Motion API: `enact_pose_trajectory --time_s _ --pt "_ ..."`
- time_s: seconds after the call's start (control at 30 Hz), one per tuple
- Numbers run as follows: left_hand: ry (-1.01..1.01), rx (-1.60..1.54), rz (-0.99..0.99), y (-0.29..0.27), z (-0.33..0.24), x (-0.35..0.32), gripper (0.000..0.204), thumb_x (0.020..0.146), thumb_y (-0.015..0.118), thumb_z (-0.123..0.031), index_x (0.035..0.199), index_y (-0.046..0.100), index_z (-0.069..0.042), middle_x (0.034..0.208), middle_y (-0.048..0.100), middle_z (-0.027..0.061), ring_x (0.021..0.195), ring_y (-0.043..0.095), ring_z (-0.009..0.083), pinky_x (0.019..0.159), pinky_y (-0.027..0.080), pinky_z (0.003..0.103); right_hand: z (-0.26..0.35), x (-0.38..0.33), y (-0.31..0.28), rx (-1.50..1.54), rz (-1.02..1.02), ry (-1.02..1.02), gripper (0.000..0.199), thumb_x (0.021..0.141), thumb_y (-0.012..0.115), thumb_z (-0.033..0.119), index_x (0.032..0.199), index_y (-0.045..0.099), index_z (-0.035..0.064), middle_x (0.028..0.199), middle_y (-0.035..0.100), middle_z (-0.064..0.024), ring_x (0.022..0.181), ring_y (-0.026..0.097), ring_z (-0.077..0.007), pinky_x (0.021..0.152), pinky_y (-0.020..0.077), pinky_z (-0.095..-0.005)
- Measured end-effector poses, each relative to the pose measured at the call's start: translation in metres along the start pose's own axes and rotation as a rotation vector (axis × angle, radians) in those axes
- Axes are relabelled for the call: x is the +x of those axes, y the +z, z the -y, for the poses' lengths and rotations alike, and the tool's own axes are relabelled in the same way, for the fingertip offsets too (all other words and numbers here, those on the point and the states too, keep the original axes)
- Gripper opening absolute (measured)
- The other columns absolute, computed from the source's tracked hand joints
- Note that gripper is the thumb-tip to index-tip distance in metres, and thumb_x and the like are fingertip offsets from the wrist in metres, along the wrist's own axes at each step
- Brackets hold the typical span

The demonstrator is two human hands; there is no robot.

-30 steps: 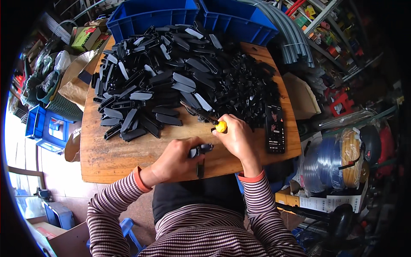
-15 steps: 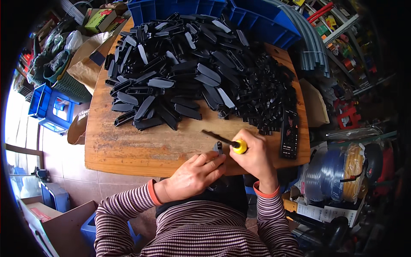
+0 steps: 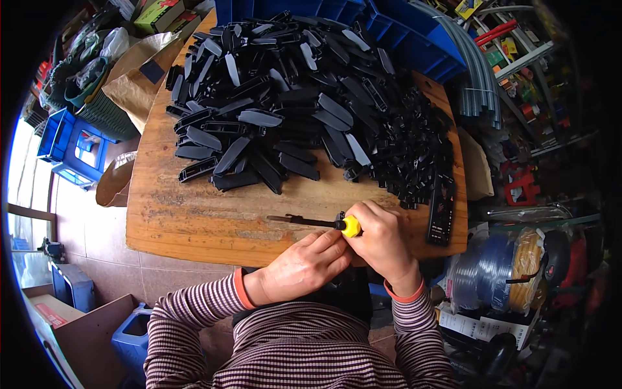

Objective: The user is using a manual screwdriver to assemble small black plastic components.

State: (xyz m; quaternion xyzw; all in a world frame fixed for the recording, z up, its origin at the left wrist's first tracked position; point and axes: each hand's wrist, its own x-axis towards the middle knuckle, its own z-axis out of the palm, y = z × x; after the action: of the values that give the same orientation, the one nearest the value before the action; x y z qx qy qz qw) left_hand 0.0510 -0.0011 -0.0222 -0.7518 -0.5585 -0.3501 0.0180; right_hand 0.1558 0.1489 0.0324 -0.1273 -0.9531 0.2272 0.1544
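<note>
In my right hand [image 3: 382,235] is a tool with a yellow handle [image 3: 352,226]; its long, thin dark shaft [image 3: 304,221] points left over the table and ends in a flatter brownish tip. Whether it is a file, a scraper or something else, I cannot tell. My left hand [image 3: 303,264] is closed at the table's front edge, its fingertips nearly touching my right hand. It grips a small dark plastic part [image 3: 340,216], whose top just shows beside the yellow handle; the rest is hidden. Beyond the hands lies a large heap of black and grey elongated plastic parts [image 3: 259,118].
The wooden table [image 3: 188,227] has rounded corners. Small black pieces [image 3: 405,149] are heaped at its right, beside a flat black printed panel [image 3: 440,211]. Blue crates [image 3: 414,39] stand along the back. A paper bag [image 3: 139,81] is at the left, wrapped coils [image 3: 489,269] at the right.
My right hand has moved slightly left, against the left hand. The tool's shaft has swung flatter and further left, now crossing the top of the held part. The view has shifted slightly.
</note>
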Motion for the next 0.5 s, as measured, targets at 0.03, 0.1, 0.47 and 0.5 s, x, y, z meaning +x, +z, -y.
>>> enact_pose_trajectory --time_s 0.03,0.1,0.47,0.5 --pt "0.003 -0.004 -0.002 0.001 -0.001 0.0 0.035 0.078 0.064 -0.01 0.111 0.063 0.002 0.116 0.061 0.0159 0.112 0.059 0.0298 0.089 0.053 0.039 0.002 0.001 -0.003 -0.034 0.026 -0.021 0.018 0.071 0.071 -0.001 0.084 0.059 0.0025 0.079 0.062 -0.0126 0.07 0.064 -0.0312 0.06 0.0509 -0.0377" --pt "0.015 0.067 -0.017 0.001 -0.004 -0.004 0.034 0.078 0.064 -0.01 0.109 0.064 0.002 0.113 0.062 0.0154 0.106 0.061 0.0286 0.087 0.054 0.038 0.005 0.004 -0.007 -0.074 0.051 -0.036 0.019 0.07 0.071 -0.001 0.084 0.059 0.0024 0.08 0.062 -0.0128 0.07 0.064 -0.0323 0.06 0.0509 -0.0387" --pt "0.038 0.144 -0.012 0.005 -0.007 -0.003 0.032 0.078 0.064 -0.011 0.106 0.065 0.003 0.107 0.064 0.0143 0.097 0.064 0.0264 0.084 0.055 0.036 0.003 0.003 -0.002 -0.16 0.095 -0.193 0.017 0.073 0.07 -0.002 0.083 0.057 0.0032 0.078 0.06 -0.0118 0.069 0.065 -0.0301 0.06 0.0537 -0.0385" --pt "0.03 0.141 -0.009 0.005 -0.007 -0.004 0.032 0.078 0.064 -0.011 0.107 0.064 0.003 0.109 0.064 0.0148 0.099 0.064 0.0268 0.084 0.055 0.036 0.001 0.004 0.0 -0.156 0.097 -0.197 0.017 0.073 0.07 -0.002 0.083 0.057 0.0032 0.078 0.06 -0.0118 0.069 0.065 -0.0301 0.06 0.0537 -0.0385"
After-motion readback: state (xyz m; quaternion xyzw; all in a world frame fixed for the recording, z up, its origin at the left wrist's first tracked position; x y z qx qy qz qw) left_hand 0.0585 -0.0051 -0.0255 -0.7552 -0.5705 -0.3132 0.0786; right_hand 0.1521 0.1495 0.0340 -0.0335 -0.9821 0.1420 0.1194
